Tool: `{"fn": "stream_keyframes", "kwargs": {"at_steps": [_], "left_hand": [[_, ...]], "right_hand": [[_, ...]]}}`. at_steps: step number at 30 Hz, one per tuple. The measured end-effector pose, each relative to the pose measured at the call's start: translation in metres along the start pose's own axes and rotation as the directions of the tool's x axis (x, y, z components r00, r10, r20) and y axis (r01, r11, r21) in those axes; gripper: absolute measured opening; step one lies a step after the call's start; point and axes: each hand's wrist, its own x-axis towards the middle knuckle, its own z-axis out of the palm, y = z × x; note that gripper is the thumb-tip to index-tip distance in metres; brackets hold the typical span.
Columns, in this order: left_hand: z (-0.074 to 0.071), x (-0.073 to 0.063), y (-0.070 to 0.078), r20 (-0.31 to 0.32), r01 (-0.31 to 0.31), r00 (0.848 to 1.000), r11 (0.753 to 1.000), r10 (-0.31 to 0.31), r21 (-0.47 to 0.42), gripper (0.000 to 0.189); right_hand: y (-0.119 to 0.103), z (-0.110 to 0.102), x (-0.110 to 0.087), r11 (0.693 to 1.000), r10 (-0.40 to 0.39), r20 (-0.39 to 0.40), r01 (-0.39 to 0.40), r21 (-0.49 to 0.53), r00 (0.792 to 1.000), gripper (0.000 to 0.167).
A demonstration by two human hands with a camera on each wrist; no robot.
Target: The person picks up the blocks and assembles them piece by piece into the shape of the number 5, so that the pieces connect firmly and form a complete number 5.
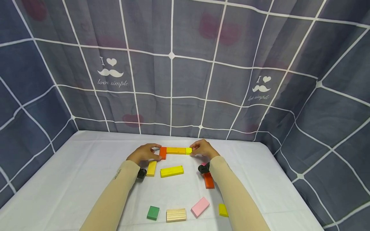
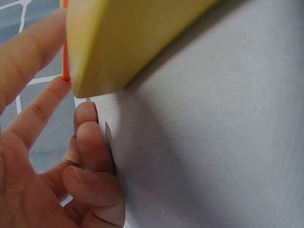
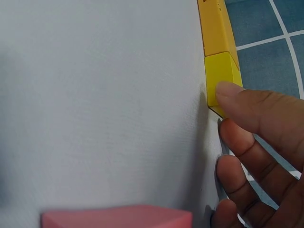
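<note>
At the far side of the table, my left hand (image 1: 144,152) grips an orange-red block (image 1: 163,153) by its two ends, between thumb and finger. An amber-yellow long block (image 1: 176,150) lies against its right side. At the other end of that row, a small bright yellow block (image 1: 189,151) is pinched by my right hand (image 1: 204,149). The right wrist view shows the thumb (image 3: 242,97) on this small block (image 3: 222,78), touching the amber block (image 3: 217,28). A yellow block (image 2: 123,42) fills the top of the left wrist view, partly hiding the orange-red one.
Nearer lie a yellow block (image 1: 151,168), a long yellow block (image 1: 171,171) and a red-orange block (image 1: 208,180) by the right sleeve. Closest are green (image 1: 153,213), ridged wooden (image 1: 176,215), pink (image 1: 200,207) and yellow (image 1: 223,210) blocks. A checked curtain (image 1: 185,80) surrounds the table.
</note>
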Motion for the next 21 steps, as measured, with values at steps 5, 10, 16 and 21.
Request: {"fn": "stream_keyframes", "kwargs": {"at_steps": [5,10,16,21], "left_hand": [[-0.0004,-0.0008,0.0000,-0.001,-0.001,1.000,1.000,0.001,0.005,0.066],[-0.0001,0.0005,-0.0019,-0.003,-0.008,1.000,1.000,0.008,0.007,0.066],[0.0010,0.0038,-0.0039,-0.004,-0.013,1.000,1.000,0.013,0.012,0.066],[0.0010,0.0038,-0.0045,-0.003,-0.006,1.000,1.000,0.006,0.007,0.066]], "right_hand": [[0.0003,0.0006,-0.0001,1.000,0.013,-0.001,-0.013,0.006,1.000,0.030],[0.0008,0.0004,0.0010,1.000,0.004,-0.001,-0.004,0.013,1.000,0.031],[0.0029,0.0019,0.0027,1.000,-0.002,0.004,0.002,0.002,1.000,0.034],[0.0027,0.0012,0.0007,1.000,-0.005,0.003,0.005,-0.002,1.000,0.043]]}}
